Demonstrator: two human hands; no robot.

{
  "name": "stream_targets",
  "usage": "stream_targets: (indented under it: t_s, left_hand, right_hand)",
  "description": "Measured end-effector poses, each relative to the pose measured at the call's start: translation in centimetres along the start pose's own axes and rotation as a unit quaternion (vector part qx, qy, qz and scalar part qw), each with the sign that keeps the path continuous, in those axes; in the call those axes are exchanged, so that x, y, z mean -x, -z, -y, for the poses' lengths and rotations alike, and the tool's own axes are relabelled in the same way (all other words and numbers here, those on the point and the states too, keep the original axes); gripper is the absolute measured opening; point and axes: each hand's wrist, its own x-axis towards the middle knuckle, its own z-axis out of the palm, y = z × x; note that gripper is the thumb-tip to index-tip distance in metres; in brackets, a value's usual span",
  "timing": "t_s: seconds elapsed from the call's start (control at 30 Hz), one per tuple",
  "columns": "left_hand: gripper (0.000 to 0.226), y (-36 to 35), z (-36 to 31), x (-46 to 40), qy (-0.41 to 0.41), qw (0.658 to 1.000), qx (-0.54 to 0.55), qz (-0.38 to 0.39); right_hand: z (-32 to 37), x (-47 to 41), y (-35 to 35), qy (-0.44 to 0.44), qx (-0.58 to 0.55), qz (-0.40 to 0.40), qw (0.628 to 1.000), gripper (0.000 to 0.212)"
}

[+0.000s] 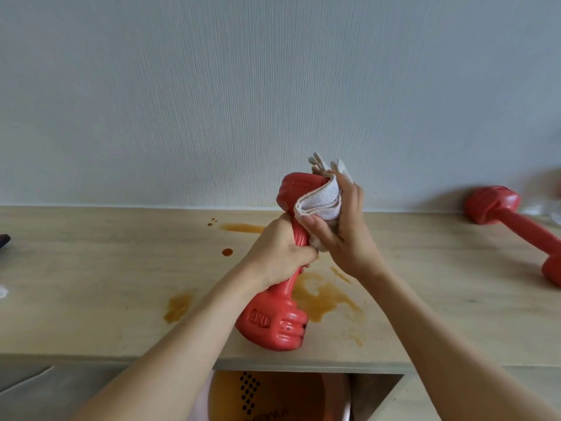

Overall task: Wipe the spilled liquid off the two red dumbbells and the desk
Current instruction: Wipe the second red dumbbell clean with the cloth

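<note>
While left hand (279, 253) grips red plastic dumbbell (280, 302) | right hand (340, 226) presses white cloth (318, 202) on it | brown spill (321, 296) remains mid-surface (91, 284) | second dumbbell (513, 226) waits at right edge

desk (91, 268): pale wood, against wall | spill (326, 296): brown puddle near front centre, smaller patches and drops to left and toward back | dumbbell (516, 229): red, lying on its side at far right | dark object (4, 240): at left edge, cut off
</note>
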Motion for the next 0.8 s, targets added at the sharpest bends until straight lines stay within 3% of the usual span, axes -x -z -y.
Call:
stream_targets:
  t_s: [0.13, 0.27, 0.3, 0.4, 0.47, 0.53, 0.7, 0.8]
  left_hand:
    - [0.02, 0.0, -0.1, -0.4, -0.004, 0.999, -0.036, -0.016]
    - [0.034, -0.3, -0.7, -0.3, -0.048, 0.988, -0.144, -0.026]
    - [0.034, -0.3, -0.7, -0.3, -0.049, 0.989, -0.138, -0.024]
    - [0.017, -0.1, 0.0, -0.4, -0.024, 0.997, -0.072, -0.022]
    - [0.018, 0.1, 0.3, -0.3, -0.009, 0.999, -0.043, -0.009]
    - [0.023, 0.1, 0.1, -0.3, -0.011, 0.999, -0.03, 0.016]
    - [0.024, 0.2, 0.2, -0.6, 0.006, 0.999, -0.014, 0.042]
    - [0.02, 0.1, 0.0, -0.8, -0.003, 1.0, -0.029, 0.007]
  right_hand:
    - [1.1, -0.6, -0.8, -0.074, -0.004, 0.004, 0.997, 0.069]
    - [3.4, -1.7, -2.3, -0.098, 0.231, -0.042, 0.967, 0.068]
    - [3.5, -1.8, -2.3, -0.093, 0.246, -0.046, 0.964, 0.068]
    - [2.2, -1.3, -1.5, -0.068, 0.119, -0.032, 0.99, 0.069]
    - [1.0, -0.7, -0.5, -0.065, 0.001, -0.005, 0.998, 0.071]
    - [-0.3, -0.2, 0.0, -0.078, -0.043, 0.006, 0.996, 0.073]
    - [-0.1, 0.0, 0.1, -0.103, -0.049, 0.005, 0.993, 0.075]
    - [2.0, -1.1, -1.0, -0.13, 0.051, -0.038, 0.989, 0.072]
